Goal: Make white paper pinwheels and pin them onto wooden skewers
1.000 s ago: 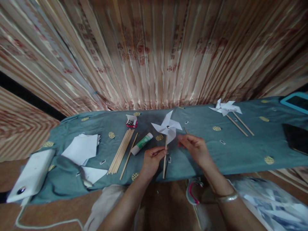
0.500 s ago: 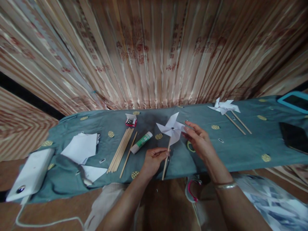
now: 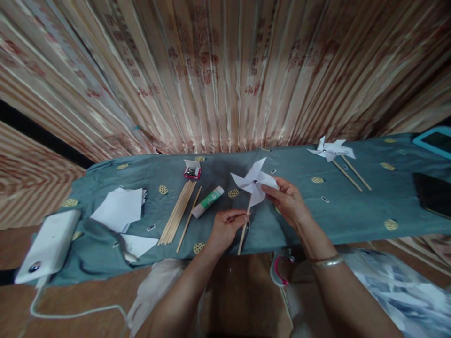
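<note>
A white paper pinwheel (image 3: 252, 180) on a wooden stick is held upright over the teal cloth-covered table (image 3: 352, 213). My left hand (image 3: 225, 227) is closed around the stick below the paper wheel. My right hand (image 3: 287, 201) pinches the right blade of the wheel between thumb and fingers. A metal pin shows at the wheel's centre.
A bundle of wooden sticks (image 3: 178, 211), a glue stick (image 3: 207, 201) and a small red box of pins (image 3: 192, 170) lie left of the hands. White paper squares (image 3: 118, 211) and a white device (image 3: 47, 246) lie at far left. Finished pinwheels (image 3: 331, 150) and a dark tablet (image 3: 433, 193) lie right.
My right hand rose from beside the stick to the wheel's right blade and took hold of it. The pinwheel shifted slightly to the right and tilted.
</note>
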Available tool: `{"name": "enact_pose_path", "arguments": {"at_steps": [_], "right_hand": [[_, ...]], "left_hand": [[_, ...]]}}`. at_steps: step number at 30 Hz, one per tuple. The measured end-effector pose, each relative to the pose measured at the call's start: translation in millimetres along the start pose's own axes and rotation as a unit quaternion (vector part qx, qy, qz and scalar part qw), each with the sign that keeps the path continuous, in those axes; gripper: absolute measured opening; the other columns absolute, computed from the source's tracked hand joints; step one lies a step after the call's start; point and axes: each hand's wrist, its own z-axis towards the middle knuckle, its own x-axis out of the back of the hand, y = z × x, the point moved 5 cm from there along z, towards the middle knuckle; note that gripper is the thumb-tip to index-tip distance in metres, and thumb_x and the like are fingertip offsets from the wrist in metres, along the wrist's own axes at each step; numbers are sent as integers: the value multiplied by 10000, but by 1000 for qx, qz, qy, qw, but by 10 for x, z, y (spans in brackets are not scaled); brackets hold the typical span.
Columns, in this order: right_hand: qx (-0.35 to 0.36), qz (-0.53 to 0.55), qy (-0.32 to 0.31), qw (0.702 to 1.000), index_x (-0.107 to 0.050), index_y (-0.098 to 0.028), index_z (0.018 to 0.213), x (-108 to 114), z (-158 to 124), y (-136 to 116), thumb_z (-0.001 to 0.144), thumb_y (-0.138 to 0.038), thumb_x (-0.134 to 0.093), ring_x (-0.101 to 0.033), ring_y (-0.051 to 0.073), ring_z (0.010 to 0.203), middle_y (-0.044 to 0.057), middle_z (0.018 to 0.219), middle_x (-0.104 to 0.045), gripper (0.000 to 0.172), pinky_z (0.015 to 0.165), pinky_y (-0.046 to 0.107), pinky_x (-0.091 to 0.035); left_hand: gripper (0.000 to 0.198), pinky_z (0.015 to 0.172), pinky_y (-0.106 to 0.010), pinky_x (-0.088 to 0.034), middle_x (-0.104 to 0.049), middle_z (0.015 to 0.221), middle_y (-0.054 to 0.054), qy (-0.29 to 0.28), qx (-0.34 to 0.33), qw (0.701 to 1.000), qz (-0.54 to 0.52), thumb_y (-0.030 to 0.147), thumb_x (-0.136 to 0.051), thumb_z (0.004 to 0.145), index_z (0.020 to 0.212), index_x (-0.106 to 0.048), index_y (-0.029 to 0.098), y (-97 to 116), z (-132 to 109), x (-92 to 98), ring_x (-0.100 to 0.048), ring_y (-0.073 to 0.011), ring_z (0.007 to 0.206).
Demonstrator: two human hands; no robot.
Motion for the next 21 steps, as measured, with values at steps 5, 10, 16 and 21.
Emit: {"name": "enact_pose_path", "arguments": {"at_steps": [5, 10, 16, 21], "right_hand": [[5, -1, -7, 1000, -740, -222, 867, 3, -2, 22, 483, -305, -911, -645, 122, 693, -28, 795, -761, 429, 695, 239, -505], [11, -7, -6, 1000, -737, -220, 865, 3, -3, 30, 481, -322, -910, -649, 133, 689, -24, 785, -762, 433, 694, 255, -514], [12, -16, -4, 1000, -738, -215, 853, -39, -15, 14, 493, -326, -900, -656, 144, 693, -14, 793, -763, 410, 715, 274, -519], [8, -16, -4, 1000, -736, -222, 820, -34, -20, 14, 474, -367, -912, -649, 136, 673, -17, 772, -754, 414, 684, 266, -517]], "left_hand": [[297, 657, -259, -495, -738, 689, -41, -5, -5, 1000, 4, 371, -842, 542, 746, -789, 161, 11, -7, -4, -621, -148, 629], [304, 657, -264, -496, -742, 704, -51, -3, -6, 1000, 4, 374, -845, 541, 745, -787, 157, 15, -7, -6, -627, -156, 639], [288, 635, -261, -490, -737, 680, -53, 4, -7, 1000, 4, 364, -842, 525, 720, -791, 159, 38, -10, -1, -618, -154, 618], [289, 627, -253, -487, -737, 678, -50, 13, -8, 1000, -4, 359, -847, 516, 718, -791, 161, 52, -10, 14, -611, -145, 611]]}}
